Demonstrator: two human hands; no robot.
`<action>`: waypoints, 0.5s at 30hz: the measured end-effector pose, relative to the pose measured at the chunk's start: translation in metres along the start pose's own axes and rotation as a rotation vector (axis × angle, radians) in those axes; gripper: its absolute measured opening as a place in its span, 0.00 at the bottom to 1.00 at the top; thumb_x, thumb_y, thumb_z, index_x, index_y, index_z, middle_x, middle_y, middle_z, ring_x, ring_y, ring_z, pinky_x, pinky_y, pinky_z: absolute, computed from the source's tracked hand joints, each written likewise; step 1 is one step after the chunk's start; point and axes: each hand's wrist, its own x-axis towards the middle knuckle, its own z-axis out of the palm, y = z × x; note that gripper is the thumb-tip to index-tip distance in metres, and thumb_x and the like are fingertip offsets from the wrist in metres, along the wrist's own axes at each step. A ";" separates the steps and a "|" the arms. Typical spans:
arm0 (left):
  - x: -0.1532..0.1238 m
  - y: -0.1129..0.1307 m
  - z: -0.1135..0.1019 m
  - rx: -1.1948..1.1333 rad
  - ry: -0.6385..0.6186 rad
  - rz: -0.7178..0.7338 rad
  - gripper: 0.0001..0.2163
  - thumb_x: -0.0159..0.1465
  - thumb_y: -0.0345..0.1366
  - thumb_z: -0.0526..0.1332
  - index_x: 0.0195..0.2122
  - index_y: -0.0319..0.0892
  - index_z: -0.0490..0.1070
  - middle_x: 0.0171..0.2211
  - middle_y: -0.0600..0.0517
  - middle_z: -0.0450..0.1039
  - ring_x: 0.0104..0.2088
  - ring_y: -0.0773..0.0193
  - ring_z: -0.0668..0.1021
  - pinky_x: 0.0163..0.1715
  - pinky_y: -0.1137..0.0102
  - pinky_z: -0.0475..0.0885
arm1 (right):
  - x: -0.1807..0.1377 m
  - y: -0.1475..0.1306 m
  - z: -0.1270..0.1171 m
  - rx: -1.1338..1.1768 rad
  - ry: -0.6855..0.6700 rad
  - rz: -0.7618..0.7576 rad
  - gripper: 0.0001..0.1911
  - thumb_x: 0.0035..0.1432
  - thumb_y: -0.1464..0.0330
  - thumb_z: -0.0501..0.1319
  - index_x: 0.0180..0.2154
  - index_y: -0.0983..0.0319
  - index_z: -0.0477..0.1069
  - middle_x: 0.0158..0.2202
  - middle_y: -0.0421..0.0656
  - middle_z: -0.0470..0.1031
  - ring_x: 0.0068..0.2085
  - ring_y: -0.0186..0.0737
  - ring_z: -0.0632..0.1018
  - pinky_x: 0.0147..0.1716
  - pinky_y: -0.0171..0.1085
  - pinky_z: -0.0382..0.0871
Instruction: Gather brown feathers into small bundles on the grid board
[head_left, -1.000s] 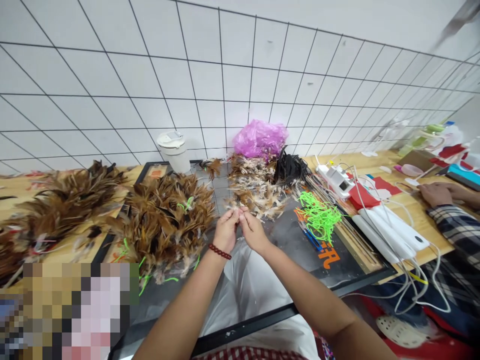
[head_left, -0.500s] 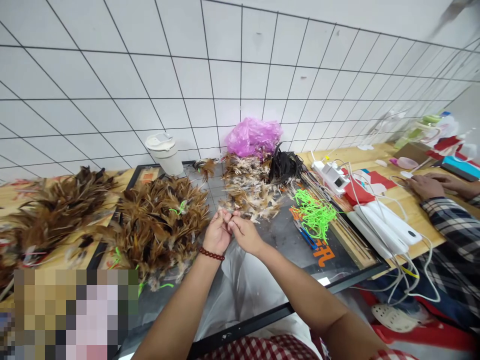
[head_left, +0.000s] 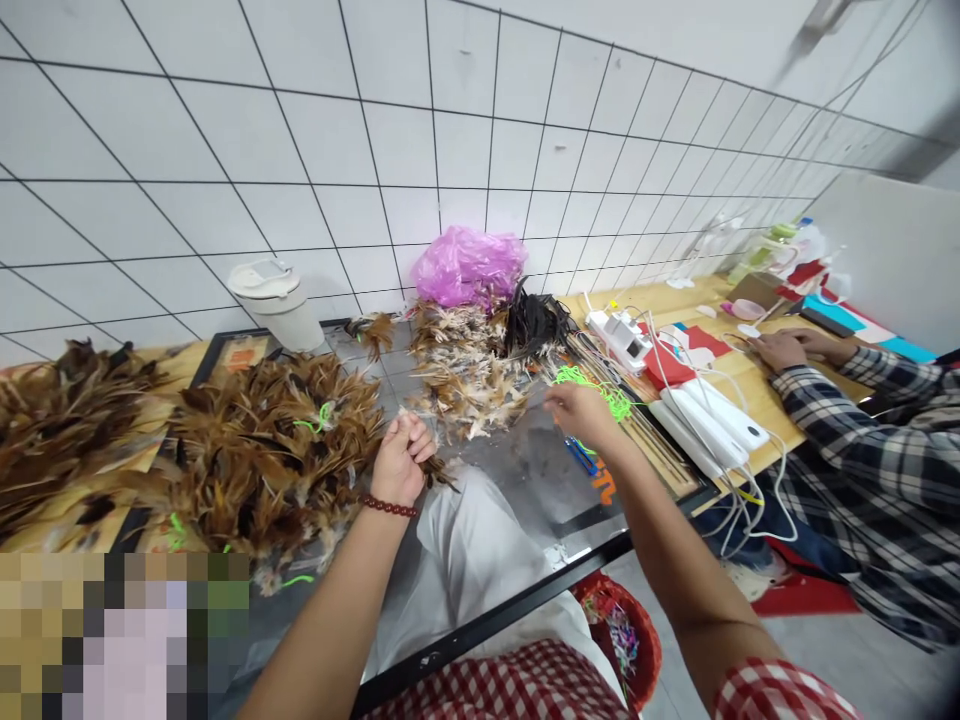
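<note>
1. Here's the left hand [head_left: 403, 460], its grip clenched around a small tuft of dark brown, slender feathers [head_left: 444, 476]; the tips poke out on the right side of the fist, and a pale end shows at the fingertips.
2. Over to the right hand [head_left: 586, 412]: fingers curled, right at the near-left edge of a tangled heap of bright neon-green thin cord [head_left: 619, 403]. Whether that grip pinches a strand, I cannot tell.
3. Just left of the left hand sprawls a big, glossy, shaggy heap of brown feathers [head_left: 274, 450], pointed and overlapping, with bits of green cord among them.
4. Beyond and between the hands lie pale, fluffy cream-and-tan feathers [head_left: 471, 392], and next to them a bunch of narrow, limp black strands [head_left: 536, 325].
5. Behind those, a crinkled, translucent pink-purple plastic bag [head_left: 471, 265].
6. Beneath it all, a smooth, dark, black-framed panel [head_left: 517, 475] on the pale wooden table [head_left: 787, 400]; a slim blue-handled tool [head_left: 580, 455] rests just below the right hand.
</note>
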 end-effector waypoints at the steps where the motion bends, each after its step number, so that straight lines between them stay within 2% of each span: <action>1: 0.000 0.000 0.000 0.009 0.004 -0.002 0.12 0.54 0.36 0.68 0.27 0.38 0.64 0.18 0.60 0.53 0.15 0.79 0.56 0.12 0.82 0.52 | 0.006 0.016 -0.007 -0.057 -0.003 0.065 0.11 0.58 0.67 0.56 0.37 0.59 0.77 0.40 0.45 0.78 0.40 0.40 0.76 0.37 0.35 0.63; 4: 0.000 0.000 0.003 0.035 0.017 -0.017 0.11 0.55 0.36 0.67 0.27 0.38 0.65 0.18 0.60 0.53 0.14 0.79 0.55 0.12 0.82 0.51 | 0.019 0.043 -0.014 -0.168 -0.052 0.143 0.11 0.57 0.67 0.56 0.36 0.59 0.78 0.40 0.46 0.78 0.41 0.43 0.76 0.35 0.35 0.62; 8: -0.002 0.001 0.005 0.052 0.021 -0.031 0.10 0.58 0.37 0.65 0.27 0.38 0.65 0.18 0.60 0.53 0.14 0.79 0.54 0.12 0.82 0.51 | 0.029 0.042 0.003 -0.212 -0.105 0.103 0.11 0.56 0.67 0.56 0.35 0.59 0.77 0.38 0.47 0.79 0.39 0.42 0.76 0.33 0.34 0.61; 11: -0.002 0.001 0.004 0.053 0.023 -0.032 0.10 0.58 0.37 0.65 0.26 0.38 0.65 0.18 0.60 0.53 0.14 0.79 0.54 0.12 0.83 0.51 | 0.033 0.042 0.015 -0.193 -0.137 0.085 0.10 0.55 0.71 0.55 0.31 0.63 0.75 0.35 0.49 0.78 0.37 0.40 0.76 0.32 0.33 0.61; 13: -0.002 0.001 0.003 0.051 0.024 -0.031 0.10 0.57 0.37 0.66 0.26 0.38 0.66 0.18 0.60 0.52 0.14 0.79 0.54 0.12 0.83 0.51 | 0.037 0.047 0.012 -0.137 -0.095 0.076 0.10 0.55 0.73 0.54 0.30 0.64 0.73 0.35 0.49 0.77 0.36 0.38 0.75 0.33 0.33 0.61; 15: -0.001 0.000 0.002 0.047 0.021 -0.031 0.10 0.57 0.36 0.66 0.26 0.38 0.66 0.18 0.60 0.53 0.14 0.79 0.55 0.11 0.83 0.51 | 0.039 0.056 -0.001 0.056 0.050 0.093 0.09 0.57 0.71 0.53 0.31 0.64 0.71 0.35 0.48 0.77 0.35 0.36 0.73 0.33 0.32 0.62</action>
